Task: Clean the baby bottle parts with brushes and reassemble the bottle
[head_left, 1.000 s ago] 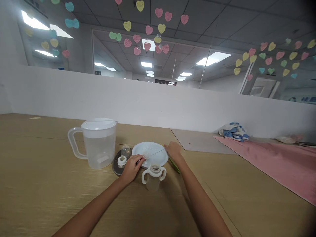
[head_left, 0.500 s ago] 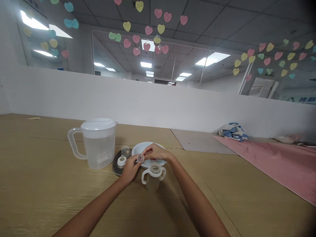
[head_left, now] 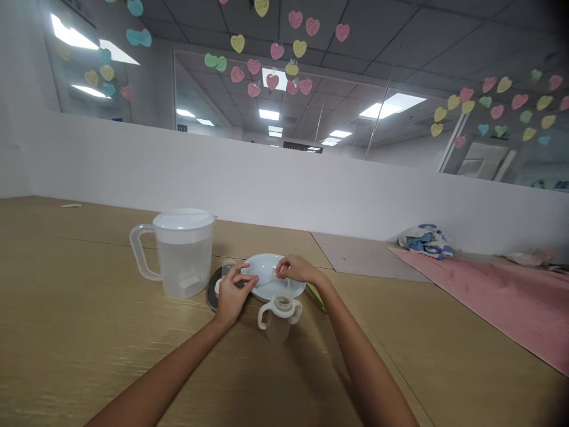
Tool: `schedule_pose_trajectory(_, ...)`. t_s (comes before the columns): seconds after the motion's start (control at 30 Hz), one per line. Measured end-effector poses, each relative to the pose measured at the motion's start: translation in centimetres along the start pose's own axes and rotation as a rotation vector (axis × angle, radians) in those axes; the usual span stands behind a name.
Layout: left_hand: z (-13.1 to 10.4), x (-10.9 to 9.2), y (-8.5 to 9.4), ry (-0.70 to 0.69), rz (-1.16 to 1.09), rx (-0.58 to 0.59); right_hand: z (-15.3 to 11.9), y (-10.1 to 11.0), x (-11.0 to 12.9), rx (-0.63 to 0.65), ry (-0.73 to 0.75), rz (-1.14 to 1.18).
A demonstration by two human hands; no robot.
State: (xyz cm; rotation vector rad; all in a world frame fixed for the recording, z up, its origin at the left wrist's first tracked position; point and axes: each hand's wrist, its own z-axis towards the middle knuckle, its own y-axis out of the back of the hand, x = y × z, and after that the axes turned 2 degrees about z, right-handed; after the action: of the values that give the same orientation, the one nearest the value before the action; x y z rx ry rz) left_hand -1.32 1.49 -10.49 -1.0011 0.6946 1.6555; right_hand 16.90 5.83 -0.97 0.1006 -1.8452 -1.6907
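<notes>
My left hand (head_left: 234,290) hovers by the dark round tray (head_left: 210,298), thumb and fingers pinched on one end of a thin translucent straw-like piece (head_left: 267,283). Above the white plate (head_left: 263,268), my right hand (head_left: 293,268) pinches towards its other end; the fingertips partly hide it. A clear baby bottle with two white handles (head_left: 279,320) stands upright and uncapped just in front of the plate. On the tray, partly behind my left hand, are a white collar (head_left: 217,287) and a clear cap (head_left: 227,267).
A lidded translucent pitcher (head_left: 185,261) stands left of the tray. Something green and long (head_left: 315,296) lies beside the plate, partly behind my right forearm. Farther right are a pink sheet (head_left: 489,302) and a crumpled blue-and-white cloth (head_left: 425,241) against the white wall (head_left: 284,190).
The small clear round piece at my left fingertips has gone from sight. My hands have drawn apart, with the thin piece showing between them. The view has shifted slightly.
</notes>
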Motion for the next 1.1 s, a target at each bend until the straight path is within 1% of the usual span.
schedule_pose_trajectory(0.1,0.1,-0.1,0.2,-0.007,0.070,-0.056,0.0,-0.1,-0.2,0.000,-0.075,-0.091)
schedule_pose_trajectory(0.2,0.2,-0.2,0.4,-0.022,0.113,-0.063,0.4,-0.9,-0.4,0.023,-0.136,-0.155)
schedule_pose_trajectory(0.33,0.1,-0.3,0.6,-0.058,0.156,-0.018,1.0,-2.4,-0.7,0.079,-0.153,-0.169)
schedule_pose_trajectory(0.47,-0.1,-0.3,0.7,-0.070,0.132,0.045,1.4,-3.5,-0.8,0.120,-0.102,-0.083)
schedule_pose_trajectory(0.63,0.0,0.0,0.8,-0.080,0.134,0.033,1.9,-4.2,-1.1,0.214,0.003,0.146)
schedule_pose_trajectory(0.73,0.1,0.1,0.7,-0.086,0.140,0.030,2.3,-4.4,-1.5,0.212,0.043,0.309)
schedule_pose_trajectory(0.8,0.1,0.0,0.8,-0.086,0.142,0.031,2.4,-4.2,-1.7,0.175,0.061,0.400)
schedule_pose_trajectory(0.9,0.1,0.0,0.8,-0.091,0.150,0.029,2.3,-3.4,-1.5,0.048,0.085,0.594)
schedule_pose_trajectory(1.0,0.2,0.2,0.8,-0.097,0.156,0.038,1.5,-1.9,-0.4,-0.070,0.126,0.932)
schedule_pose_trajectory(1.03,0.2,0.3,0.8,-0.099,0.156,0.041,1.0,-1.3,0.2,-0.084,0.147,1.028)
schedule_pose_trajectory(1.1,0.2,0.4,0.8,-0.101,0.156,0.041,0.1,-0.1,1.3,-0.089,0.188,1.145)
